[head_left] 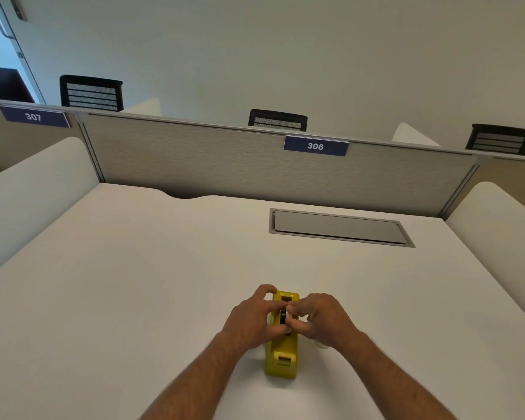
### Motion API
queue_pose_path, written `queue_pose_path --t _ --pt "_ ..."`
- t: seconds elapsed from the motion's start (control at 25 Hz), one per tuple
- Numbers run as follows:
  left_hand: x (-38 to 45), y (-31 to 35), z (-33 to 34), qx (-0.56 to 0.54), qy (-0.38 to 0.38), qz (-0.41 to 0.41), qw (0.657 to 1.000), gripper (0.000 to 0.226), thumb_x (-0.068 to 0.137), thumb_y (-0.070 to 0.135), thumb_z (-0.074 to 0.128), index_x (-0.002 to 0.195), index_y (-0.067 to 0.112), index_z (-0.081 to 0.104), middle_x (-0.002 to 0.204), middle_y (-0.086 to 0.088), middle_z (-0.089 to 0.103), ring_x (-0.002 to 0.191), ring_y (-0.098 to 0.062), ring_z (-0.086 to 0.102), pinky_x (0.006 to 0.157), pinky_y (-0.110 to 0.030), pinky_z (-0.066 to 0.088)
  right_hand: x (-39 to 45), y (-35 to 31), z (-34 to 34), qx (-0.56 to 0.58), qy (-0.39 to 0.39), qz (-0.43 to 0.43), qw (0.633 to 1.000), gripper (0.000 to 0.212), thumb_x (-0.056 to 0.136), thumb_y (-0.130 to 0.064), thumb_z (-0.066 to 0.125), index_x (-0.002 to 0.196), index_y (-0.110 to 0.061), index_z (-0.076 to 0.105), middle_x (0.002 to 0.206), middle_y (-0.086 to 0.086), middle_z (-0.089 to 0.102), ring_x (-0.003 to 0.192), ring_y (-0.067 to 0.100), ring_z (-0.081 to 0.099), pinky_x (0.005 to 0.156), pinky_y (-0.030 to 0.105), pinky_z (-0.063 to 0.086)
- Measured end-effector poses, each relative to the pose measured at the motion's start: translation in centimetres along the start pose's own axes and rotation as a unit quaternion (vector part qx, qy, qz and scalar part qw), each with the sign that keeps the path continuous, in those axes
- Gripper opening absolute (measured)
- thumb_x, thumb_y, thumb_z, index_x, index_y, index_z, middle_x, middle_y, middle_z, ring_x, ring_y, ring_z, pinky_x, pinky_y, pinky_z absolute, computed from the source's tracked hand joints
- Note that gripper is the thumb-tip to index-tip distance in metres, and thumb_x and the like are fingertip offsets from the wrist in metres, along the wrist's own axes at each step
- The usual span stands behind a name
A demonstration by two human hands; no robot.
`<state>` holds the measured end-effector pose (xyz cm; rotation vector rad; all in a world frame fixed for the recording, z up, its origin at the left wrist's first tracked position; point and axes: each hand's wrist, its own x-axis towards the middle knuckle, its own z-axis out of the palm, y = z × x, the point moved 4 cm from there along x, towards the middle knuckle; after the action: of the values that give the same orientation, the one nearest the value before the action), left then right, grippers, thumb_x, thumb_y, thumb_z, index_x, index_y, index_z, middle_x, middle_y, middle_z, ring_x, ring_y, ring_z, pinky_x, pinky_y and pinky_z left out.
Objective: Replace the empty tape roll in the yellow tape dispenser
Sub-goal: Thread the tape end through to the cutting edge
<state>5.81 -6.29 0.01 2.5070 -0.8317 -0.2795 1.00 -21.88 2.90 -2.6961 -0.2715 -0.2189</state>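
Observation:
The yellow tape dispenser (281, 356) stands on the white desk (134, 283), lengthwise toward me, near the front middle. My left hand (252, 316) grips its left side, with the thumb and fingers around the middle. My right hand (319, 316) pinches at the black hub (282, 316) in the dispenser's slot from the right. A pale, clear object (321, 345), possibly a tape roll, peeks out under my right wrist; most of it is hidden.
A grey cable hatch (340, 227) is set flush in the desk at the back right. A fabric partition (225, 159) with a sign "306" (315, 146) closes the far edge. White side dividers stand left and right. Black chair backs rise behind.

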Motion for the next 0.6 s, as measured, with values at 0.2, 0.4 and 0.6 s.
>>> queue_pose_path --t 0.2,0.4,0.6 --pt "-0.08 0.21 -0.07 0.003 0.001 0.000 1.000 0.057 0.080 0.066 0.062 0.131 0.044 0.054 0.151 0.013 0.032 0.109 -0.017 0.061 0.092 -0.032 0.055 0.20 0.19 0.16 -0.002 -0.004 0.006 1.000 0.021 0.087 -0.043 0.061 0.094 -0.031 0.077 0.078 -0.008 0.076 0.064 0.009 0.056 0.059 0.021 0.043" --pt "-0.17 0.34 -0.19 0.003 -0.001 -0.002 1.000 0.056 0.080 0.067 0.062 0.131 0.044 0.055 0.151 0.013 0.032 0.110 -0.018 0.061 0.092 -0.032 0.055 0.35 0.01 0.15 -0.015 -0.011 -0.002 1.000 0.020 0.087 -0.040 0.059 0.091 -0.031 0.076 0.075 -0.007 0.075 0.064 0.012 0.058 0.059 0.031 0.049" --pt "-0.07 0.24 -0.38 0.006 -0.013 0.003 1.000 0.056 0.079 0.067 0.062 0.131 0.046 0.053 0.149 0.015 0.031 0.102 -0.016 0.062 0.088 -0.033 0.056 0.17 0.53 -0.20 0.003 -0.036 0.005 0.999 0.025 0.081 -0.048 0.063 0.098 -0.033 0.075 0.084 -0.010 0.077 0.072 0.014 0.062 0.064 0.028 0.053"
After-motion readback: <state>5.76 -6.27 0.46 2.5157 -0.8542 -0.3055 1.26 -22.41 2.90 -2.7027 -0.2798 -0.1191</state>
